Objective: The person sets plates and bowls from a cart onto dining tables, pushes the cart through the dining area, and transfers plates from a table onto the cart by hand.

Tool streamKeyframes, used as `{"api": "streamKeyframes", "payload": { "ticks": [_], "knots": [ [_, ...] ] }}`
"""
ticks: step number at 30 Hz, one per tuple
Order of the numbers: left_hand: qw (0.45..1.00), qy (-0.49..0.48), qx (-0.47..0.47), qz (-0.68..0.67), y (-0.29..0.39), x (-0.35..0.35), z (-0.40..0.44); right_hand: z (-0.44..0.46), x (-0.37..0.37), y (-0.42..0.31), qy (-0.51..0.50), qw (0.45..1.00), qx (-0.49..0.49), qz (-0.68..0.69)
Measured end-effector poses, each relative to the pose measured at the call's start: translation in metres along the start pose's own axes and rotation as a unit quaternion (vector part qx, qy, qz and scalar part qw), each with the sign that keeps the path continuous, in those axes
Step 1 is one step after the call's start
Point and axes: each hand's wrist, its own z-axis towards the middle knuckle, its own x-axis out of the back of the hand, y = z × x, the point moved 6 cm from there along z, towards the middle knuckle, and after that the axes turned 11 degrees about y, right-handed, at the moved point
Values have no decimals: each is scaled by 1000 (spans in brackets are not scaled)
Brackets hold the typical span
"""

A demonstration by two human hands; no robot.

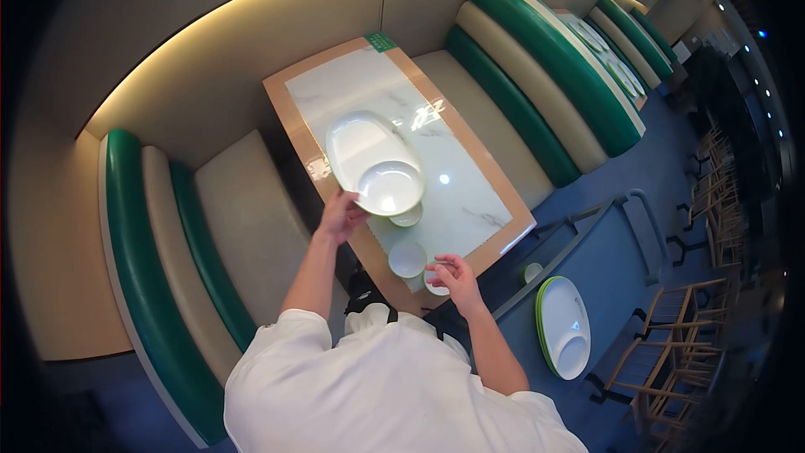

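A large white oval plate (pixel 356 138) with a round compartment (pixel 391 189) is at the middle of the table. My left hand (pixel 342 216) grips its near left edge, fingers at the rim. Partly under the plate's near end shows a small bowl (pixel 408 218). Another small white bowl (pixel 407 259) stands near the table's front edge. My right hand (pixel 454 279) is over a third small bowl (pixel 436 290), its fingers bent and apart. The hand hides part of this bowl, and I cannot tell whether the fingers touch it.
To my right stands a grey cart (pixel 616 256) carrying a stack of green-edged oval plates (pixel 563 327) and a small cup (pixel 532 273). Green and beige bench seats flank the marble-topped table (pixel 482 214). Wooden chairs (pixel 671 352) stand beyond the cart. A green card (pixel 380 42) lies at the table's far end.
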Motion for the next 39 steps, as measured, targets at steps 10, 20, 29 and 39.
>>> {"api": "streamKeyframes", "payload": {
  "ticks": [10,20,29,39],
  "knots": [
    [993,108,-22,33,109,96,127,14,-14,52,77,989,-117,39],
    [992,99,22,79,116,145,265,30,-24,46,219,965,-143,-19],
    [972,112,31,206,135,138,306,30,-33,74,231,951,-180,-98],
    [942,125,110,293,136,137,321,35,-40,56,231,931,-150,-240]
  ]
}}
